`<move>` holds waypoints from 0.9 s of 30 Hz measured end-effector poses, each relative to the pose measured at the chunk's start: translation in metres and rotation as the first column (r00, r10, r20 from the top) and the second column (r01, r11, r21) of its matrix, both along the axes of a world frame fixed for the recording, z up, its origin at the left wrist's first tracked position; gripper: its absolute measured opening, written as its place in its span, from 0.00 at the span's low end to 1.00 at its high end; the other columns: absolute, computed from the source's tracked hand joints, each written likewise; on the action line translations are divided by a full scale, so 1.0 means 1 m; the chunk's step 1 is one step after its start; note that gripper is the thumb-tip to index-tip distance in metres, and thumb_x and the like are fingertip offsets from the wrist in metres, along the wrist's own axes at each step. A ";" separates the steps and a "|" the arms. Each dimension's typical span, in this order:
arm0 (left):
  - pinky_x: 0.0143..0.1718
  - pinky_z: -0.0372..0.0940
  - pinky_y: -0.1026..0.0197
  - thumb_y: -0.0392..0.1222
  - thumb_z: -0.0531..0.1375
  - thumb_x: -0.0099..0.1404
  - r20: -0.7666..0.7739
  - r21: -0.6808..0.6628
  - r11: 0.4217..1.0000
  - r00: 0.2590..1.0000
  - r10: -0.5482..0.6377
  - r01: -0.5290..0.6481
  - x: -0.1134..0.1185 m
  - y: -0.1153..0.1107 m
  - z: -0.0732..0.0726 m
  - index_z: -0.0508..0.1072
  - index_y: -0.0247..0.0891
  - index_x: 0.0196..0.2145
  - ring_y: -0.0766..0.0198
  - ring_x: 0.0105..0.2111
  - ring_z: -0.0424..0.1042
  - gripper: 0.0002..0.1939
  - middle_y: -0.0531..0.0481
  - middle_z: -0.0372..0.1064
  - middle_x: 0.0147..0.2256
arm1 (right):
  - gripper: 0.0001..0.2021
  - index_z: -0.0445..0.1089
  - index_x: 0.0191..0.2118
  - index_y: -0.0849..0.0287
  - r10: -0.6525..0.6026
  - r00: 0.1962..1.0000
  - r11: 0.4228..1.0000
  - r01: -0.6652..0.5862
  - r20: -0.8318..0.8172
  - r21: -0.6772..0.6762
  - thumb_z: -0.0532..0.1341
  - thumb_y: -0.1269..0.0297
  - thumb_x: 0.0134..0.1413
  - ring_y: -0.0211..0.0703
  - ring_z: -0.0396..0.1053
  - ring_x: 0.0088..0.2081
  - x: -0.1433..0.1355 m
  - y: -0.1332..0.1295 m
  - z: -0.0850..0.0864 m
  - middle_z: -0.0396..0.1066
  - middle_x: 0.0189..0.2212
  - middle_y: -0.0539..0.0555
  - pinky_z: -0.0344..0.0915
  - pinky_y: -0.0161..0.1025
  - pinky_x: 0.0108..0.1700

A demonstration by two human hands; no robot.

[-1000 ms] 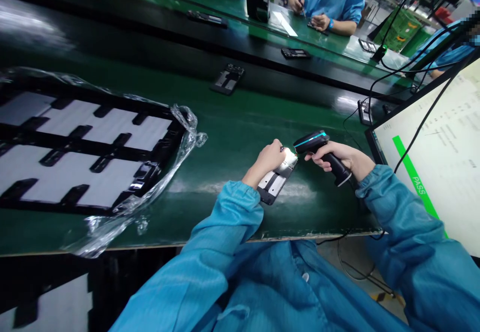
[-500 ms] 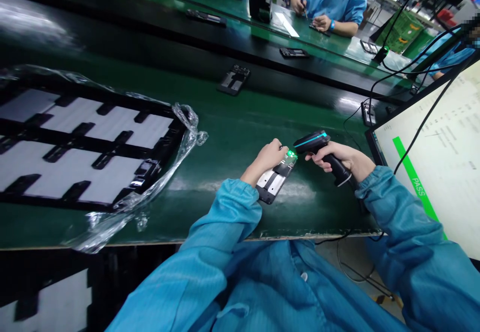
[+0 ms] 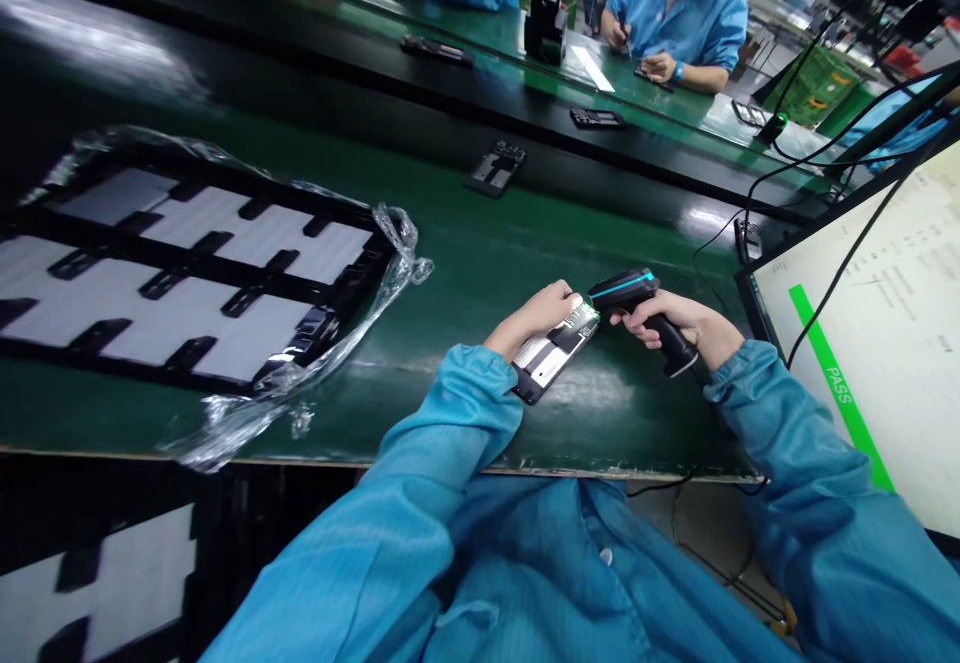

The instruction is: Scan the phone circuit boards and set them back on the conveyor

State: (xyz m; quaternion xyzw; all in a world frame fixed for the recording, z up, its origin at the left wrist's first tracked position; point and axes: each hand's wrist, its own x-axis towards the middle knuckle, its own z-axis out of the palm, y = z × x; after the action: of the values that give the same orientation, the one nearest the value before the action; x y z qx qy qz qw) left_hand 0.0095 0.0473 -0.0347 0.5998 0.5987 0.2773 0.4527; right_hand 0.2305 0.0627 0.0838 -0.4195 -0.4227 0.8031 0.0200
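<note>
An opened phone (image 3: 553, 348) lies on the green bench top, its circuit board showing at the far end and pale panels nearer me. My left hand (image 3: 546, 307) is closed on the phone's upper left edge, fingers curled by the board; the fingertips are partly hidden. In my right hand (image 3: 667, 319) is a black barcode scanner (image 3: 624, 288) with a blue stripe, gripped by its handle. The scanner's nose is close to the phone's top end, where a faint green glow shows. A finger of that hand is near the trigger.
To the left lies a black tray (image 3: 187, 253) with pale pieces, edged in crumpled clear film. A monitor (image 3: 885, 343) showing a green PASS bar stands at right. Another opened phone (image 3: 498, 167) rests farther back. Co-workers in blue sit across the bench. Cables hang by the monitor.
The bright green light on the phone's board has dimmed to a small glow near the scanner's nose. The view has shifted slightly; both hands keep their holds.
</note>
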 end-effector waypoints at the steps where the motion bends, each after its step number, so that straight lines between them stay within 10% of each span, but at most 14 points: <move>1: 0.31 0.58 0.62 0.46 0.53 0.62 0.018 0.002 1.000 1.000 -0.017 0.017 -0.001 0.001 -0.001 0.66 0.38 0.30 0.61 0.33 0.68 0.09 0.48 0.70 0.32 | 0.11 0.69 0.38 0.68 0.004 1.000 1.000 -0.004 -0.002 0.002 0.62 0.76 0.44 0.30 0.56 0.17 0.001 0.000 0.000 0.62 0.17 0.46 0.58 0.26 0.17; 27: 0.23 0.51 0.63 0.46 0.55 0.57 0.151 -0.059 0.986 0.978 -0.145 0.156 -0.005 0.007 0.001 0.63 0.37 0.20 0.67 0.22 0.57 0.12 0.54 0.58 0.20 | 0.13 0.69 0.36 0.67 0.001 1.000 0.983 0.000 -0.002 0.185 0.64 0.76 0.39 0.31 0.56 0.16 0.005 -0.019 0.009 0.63 0.17 0.46 0.58 0.29 0.16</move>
State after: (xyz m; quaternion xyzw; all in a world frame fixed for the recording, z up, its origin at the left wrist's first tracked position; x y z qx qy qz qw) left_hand 0.0041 0.0539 -0.0333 0.6052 0.5262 0.2642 0.5358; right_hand 0.2359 0.0433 0.0932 -0.4151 -0.4957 0.7606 0.0591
